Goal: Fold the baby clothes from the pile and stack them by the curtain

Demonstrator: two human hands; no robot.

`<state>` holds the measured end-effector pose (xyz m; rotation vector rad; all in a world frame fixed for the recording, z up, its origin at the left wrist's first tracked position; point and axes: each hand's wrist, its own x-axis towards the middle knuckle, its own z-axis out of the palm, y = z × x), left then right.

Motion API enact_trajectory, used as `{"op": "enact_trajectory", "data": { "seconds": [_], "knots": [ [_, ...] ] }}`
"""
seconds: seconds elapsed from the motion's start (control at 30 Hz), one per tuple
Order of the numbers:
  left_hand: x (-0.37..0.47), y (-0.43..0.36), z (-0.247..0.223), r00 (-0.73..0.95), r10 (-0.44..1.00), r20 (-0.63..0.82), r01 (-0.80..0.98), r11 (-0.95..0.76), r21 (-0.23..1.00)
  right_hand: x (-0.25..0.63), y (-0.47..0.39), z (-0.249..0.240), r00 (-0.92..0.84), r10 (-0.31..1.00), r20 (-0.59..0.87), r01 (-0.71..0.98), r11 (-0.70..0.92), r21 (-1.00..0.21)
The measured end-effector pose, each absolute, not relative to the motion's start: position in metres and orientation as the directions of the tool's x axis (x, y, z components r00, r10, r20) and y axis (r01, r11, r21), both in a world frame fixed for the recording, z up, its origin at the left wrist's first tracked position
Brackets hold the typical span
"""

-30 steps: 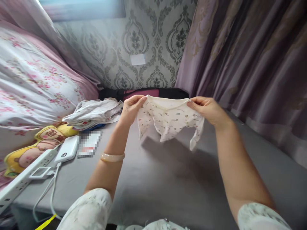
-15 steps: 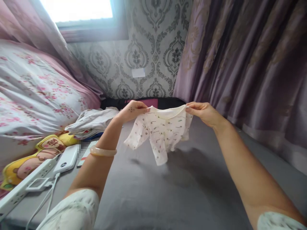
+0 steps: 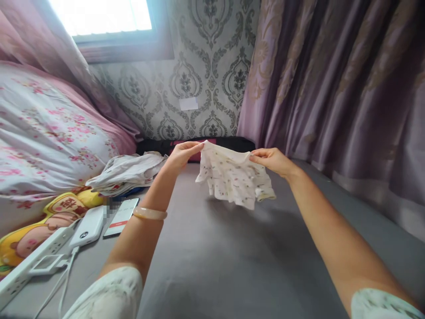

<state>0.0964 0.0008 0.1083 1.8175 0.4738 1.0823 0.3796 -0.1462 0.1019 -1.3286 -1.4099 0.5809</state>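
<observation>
A small white baby shirt (image 3: 229,175) with a sparse printed pattern hangs in the air above the grey bed sheet (image 3: 212,261). My left hand (image 3: 182,155) pinches one upper corner by the neckline, thumb and fingers pressed together. At the other end of the neckline, my right hand (image 3: 274,161) grips the fabric in the same way. The neckline is drawn out between both hands, and the lower part swings loose with its sleeves partly folded out of sight. A shadow falls on the sheet below.
To the left lie folded pale clothes (image 3: 128,173), a phone (image 3: 121,218), a white power bank (image 3: 88,226), a power strip (image 3: 33,266) with cables and a yellow plush toy (image 3: 29,239). Curtains (image 3: 325,88) hang on the right. A black-and-pink bundle (image 3: 229,142) lies along the wall.
The shirt has swung to the right and its sleeves have flicked up, so it looks shorter. My right hand has dropped slightly and moved a little left. Both hands keep their hold.
</observation>
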Motion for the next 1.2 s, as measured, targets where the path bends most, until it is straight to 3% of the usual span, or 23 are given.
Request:
{"op": "enact_trajectory", "data": {
  "seconds": [0.3, 0.43, 0.53, 0.67, 0.8, 0.87, 0.97, 1.07, 1.2],
  "knots": [
    [0.096, 0.003, 0.106, 0.594, 0.72, 0.359, -0.111, -0.369, 0.923, 0.383, -0.15, 0.104, 0.177, 0.914, 0.364, 0.438, 0.258, -0.861],
    [0.097, 0.001, 0.111, 0.583, 0.705, 0.404, -0.235, -0.329, 0.915, 0.379, -0.148, 0.108, 0.142, 0.915, 0.377, 0.441, 0.282, -0.852],
    [0.095, 0.0, 0.113, 0.644, 0.679, 0.354, -0.141, -0.349, 0.926, 0.376, -0.151, 0.113, 0.199, 0.888, 0.415, 0.523, 0.262, -0.811],
    [0.09, -0.003, 0.112, 0.66, 0.659, 0.361, -0.254, -0.257, 0.933, 0.373, -0.159, 0.121, 0.075, 0.934, 0.349, 0.4, 0.292, -0.868],
    [0.093, 0.0, 0.109, 0.671, 0.703, 0.235, -0.046, -0.277, 0.96, 0.374, -0.157, 0.12, 0.176, 0.911, 0.372, 0.525, 0.232, -0.819],
    [0.094, 0.0, 0.108, 0.668, 0.702, 0.247, -0.009, -0.324, 0.946, 0.375, -0.158, 0.119, 0.146, 0.917, 0.37, 0.555, 0.234, -0.798],
    [0.093, -0.001, 0.108, 0.678, 0.644, 0.355, -0.201, -0.302, 0.932, 0.376, -0.164, 0.119, 0.006, 0.956, 0.294, 0.426, 0.263, -0.866],
    [0.093, 0.0, 0.107, 0.671, 0.622, 0.404, -0.319, -0.25, 0.914, 0.378, -0.164, 0.119, -0.008, 0.961, 0.276, 0.311, 0.265, -0.913],
    [0.1, 0.002, 0.106, 0.657, 0.707, 0.262, -0.017, -0.333, 0.943, 0.378, -0.155, 0.116, 0.107, 0.952, 0.286, 0.429, 0.215, -0.877]
  ]
}}
